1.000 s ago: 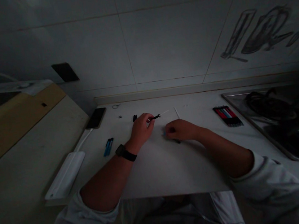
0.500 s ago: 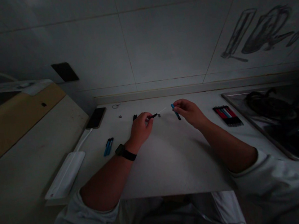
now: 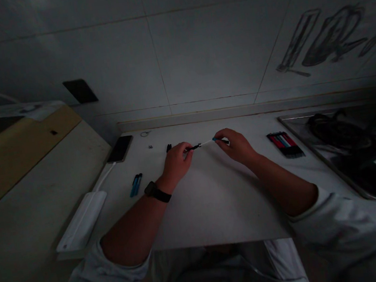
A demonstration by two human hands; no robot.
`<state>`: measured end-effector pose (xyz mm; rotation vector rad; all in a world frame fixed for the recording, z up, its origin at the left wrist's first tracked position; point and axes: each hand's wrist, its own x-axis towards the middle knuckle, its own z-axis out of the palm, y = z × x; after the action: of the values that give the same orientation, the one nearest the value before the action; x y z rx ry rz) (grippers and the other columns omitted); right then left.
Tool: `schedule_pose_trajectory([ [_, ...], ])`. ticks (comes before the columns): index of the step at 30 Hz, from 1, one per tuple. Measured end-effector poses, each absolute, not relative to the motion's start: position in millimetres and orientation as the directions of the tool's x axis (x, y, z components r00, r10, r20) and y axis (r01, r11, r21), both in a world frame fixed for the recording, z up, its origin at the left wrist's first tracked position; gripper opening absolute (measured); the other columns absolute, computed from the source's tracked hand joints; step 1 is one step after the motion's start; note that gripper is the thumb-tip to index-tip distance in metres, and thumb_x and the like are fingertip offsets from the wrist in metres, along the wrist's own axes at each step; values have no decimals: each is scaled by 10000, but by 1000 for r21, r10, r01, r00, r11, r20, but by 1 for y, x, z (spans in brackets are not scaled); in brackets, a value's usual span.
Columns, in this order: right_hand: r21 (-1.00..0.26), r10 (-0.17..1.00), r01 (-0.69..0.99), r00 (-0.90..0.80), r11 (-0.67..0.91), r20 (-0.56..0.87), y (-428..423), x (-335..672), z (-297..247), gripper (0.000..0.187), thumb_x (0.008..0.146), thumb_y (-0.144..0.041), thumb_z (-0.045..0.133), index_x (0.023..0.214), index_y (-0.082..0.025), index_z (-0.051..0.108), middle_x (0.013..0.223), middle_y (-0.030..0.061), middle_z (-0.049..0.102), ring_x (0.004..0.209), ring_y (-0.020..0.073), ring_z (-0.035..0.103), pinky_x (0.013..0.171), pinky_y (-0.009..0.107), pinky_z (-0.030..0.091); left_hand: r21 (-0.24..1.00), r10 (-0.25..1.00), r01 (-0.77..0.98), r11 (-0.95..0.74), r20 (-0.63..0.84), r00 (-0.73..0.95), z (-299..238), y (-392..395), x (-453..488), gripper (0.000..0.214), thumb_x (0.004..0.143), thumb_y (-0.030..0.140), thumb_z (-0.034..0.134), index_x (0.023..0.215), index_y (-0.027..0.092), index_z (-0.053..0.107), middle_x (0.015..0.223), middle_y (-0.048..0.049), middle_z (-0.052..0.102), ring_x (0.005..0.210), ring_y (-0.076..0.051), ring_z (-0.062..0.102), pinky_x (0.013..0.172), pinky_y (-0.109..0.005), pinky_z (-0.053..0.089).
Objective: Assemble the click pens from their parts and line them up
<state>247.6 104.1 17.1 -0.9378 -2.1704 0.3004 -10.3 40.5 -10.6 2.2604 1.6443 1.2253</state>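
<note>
My left hand [image 3: 176, 158], with a dark watch on its wrist, pinches a black pen part [image 3: 194, 147]. A thin pale pen refill [image 3: 207, 142] reaches from that part toward the right. Opposite it, my right hand [image 3: 238, 145] is closed on a blue pen barrel [image 3: 214, 139] with a black end. The barrel's blue tip meets or nearly meets the refill's end; contact is too small to tell. Small black pieces [image 3: 168, 148] lie behind my left hand. Two blue pen parts [image 3: 136, 185] rest farther left.
A row of red, blue and black pen parts [image 3: 285, 144] lies right, beside a metal-edged tray [image 3: 317, 161]. At left are a phone [image 3: 120, 149], a white power strip [image 3: 83, 220], a thin ring [image 3: 145, 134] and tiny bits [image 3: 150, 147]. A tiled wall [image 3: 205, 56] rises behind.
My right hand has moved slightly left and turned the blue barrel from steeply slanted to nearly level, its blue end toward the refill. My left hand has barely moved.
</note>
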Motion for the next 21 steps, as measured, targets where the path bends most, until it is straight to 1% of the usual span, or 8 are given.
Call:
schedule_pose_trajectory([
  [4,-421,673,530,-503,736,541,103,249,20,165,981,-306,576,1032,-220,708,1003,105,728,933,258,658,871,402,510,481,834,771,-416,540,113,-10,40,-10,82,959,187,641,1035,217,648,991,-37,730,913,-195,678,867,-350,540],
  [9,-408,663,525,-544,747,514,102,249,23,191,983,-325,584,1047,-230,737,1052,116,741,981,279,650,929,438,480,459,830,779,-426,541,135,-9,41,-12,77,961,199,641,1037,213,650,987,-43,729,912,-202,678,854,-358,543],
  [12,-391,658,531,-566,752,497,101,249,23,210,990,-321,570,1064,-228,744,1049,117,741,963,274,645,916,430,469,460,833,782,-421,537,132,-9,41,-13,74,962,195,638,1032,212,654,978,-43,728,904,-200,679,851,-357,545],
  [14,-354,643,541,-581,763,499,100,248,23,218,997,-318,566,1068,-219,746,1040,119,739,953,270,643,901,417,459,460,832,782,-421,538,132,-9,41,-12,82,954,181,644,1030,211,658,985,-45,729,912,-200,680,863,-359,546],
  [18,-263,612,564,-621,783,489,96,243,20,218,1003,-315,576,1071,-204,751,1040,125,742,940,268,643,869,399,432,450,826,768,-456,534,178,-8,39,-9,94,948,176,658,1034,213,666,1008,-51,731,949,-207,682,893,-370,545],
  [21,-235,590,552,-653,800,474,93,240,16,212,1004,-313,588,1069,-205,758,1037,124,745,926,258,641,872,392,417,454,831,753,-476,512,217,-8,38,-7,80,958,188,654,1031,214,675,996,-49,731,937,-205,684,878,-367,547],
])
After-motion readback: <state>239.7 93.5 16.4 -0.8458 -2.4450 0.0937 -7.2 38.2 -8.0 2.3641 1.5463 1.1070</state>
